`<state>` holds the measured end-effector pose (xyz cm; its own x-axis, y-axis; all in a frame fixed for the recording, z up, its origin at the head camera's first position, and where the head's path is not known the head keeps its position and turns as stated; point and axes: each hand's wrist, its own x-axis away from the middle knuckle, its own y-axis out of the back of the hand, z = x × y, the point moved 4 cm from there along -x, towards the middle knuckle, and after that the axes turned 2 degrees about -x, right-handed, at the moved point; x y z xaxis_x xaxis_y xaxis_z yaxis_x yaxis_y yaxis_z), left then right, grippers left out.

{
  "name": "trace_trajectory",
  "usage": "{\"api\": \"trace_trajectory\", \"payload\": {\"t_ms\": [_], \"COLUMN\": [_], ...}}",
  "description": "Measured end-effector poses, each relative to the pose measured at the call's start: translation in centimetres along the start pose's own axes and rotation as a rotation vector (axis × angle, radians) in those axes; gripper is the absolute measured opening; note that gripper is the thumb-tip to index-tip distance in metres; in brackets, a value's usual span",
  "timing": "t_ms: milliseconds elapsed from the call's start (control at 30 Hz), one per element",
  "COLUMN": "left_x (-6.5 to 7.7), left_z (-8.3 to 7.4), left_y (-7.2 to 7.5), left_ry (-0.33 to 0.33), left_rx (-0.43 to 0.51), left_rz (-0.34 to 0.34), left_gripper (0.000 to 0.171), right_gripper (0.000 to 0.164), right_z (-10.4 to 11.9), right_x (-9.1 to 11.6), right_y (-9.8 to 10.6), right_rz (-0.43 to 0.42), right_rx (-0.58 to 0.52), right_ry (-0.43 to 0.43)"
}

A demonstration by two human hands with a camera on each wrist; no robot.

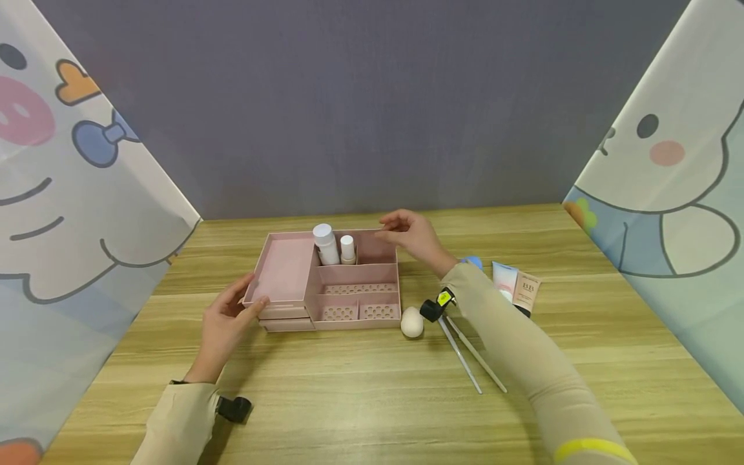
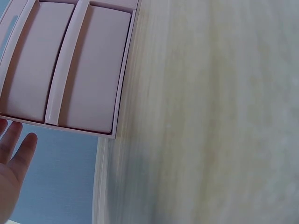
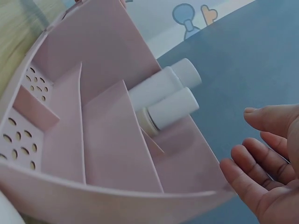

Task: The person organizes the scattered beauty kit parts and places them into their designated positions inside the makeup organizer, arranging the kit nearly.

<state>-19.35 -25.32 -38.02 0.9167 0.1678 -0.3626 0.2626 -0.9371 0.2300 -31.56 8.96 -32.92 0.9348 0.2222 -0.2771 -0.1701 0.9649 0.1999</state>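
Observation:
A pink desk organizer (image 1: pixel 285 265) stands on the wooden table. At its front left corner my left hand (image 1: pixel 227 316) holds on, thumb over the front edge and fingers along the left side. In the left wrist view, the fingertips meet the side beside two drawer fronts (image 2: pixel 96 70). My right hand (image 1: pixel 415 239) hovers empty at the back right compartment, fingers loosely bent and apart from the thumb. A larger white bottle (image 1: pixel 326 245) and a small white-capped bottle (image 1: pixel 347 250) stand in the back compartments; both show in the right wrist view too.
Right of the organizer lie a white egg-shaped sponge (image 1: pixel 412 322) and two thin sticks (image 1: pixel 462 355). Beyond my right forearm are a white-and-blue tube (image 1: pixel 504 279), a beige BB tube (image 1: pixel 527 290) and a partly hidden blue item (image 1: pixel 473 261). A grey panel (image 1: pixel 372 116) rises behind.

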Motion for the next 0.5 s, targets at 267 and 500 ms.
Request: {"api": "trace_trajectory", "payload": {"t_ms": [267, 500], "left_x": [0.0, 0.0], "left_z": [-0.1, -0.1], "left_y": [0.0, 0.0], "left_ry": [-0.009, -0.010], "left_rx": [-0.013, -0.024], "left_rz": [-0.010, -0.003], "left_gripper": [0.049, 0.049], "right_gripper": [0.028, 0.028], "right_z": [-0.5, -0.9], "right_x": [0.4, 1.0], "right_y": [2.2, 4.1], "right_rz": [-0.031, -0.038], "right_rx": [-0.001, -0.007], "right_ry": [-0.016, -0.027]}}
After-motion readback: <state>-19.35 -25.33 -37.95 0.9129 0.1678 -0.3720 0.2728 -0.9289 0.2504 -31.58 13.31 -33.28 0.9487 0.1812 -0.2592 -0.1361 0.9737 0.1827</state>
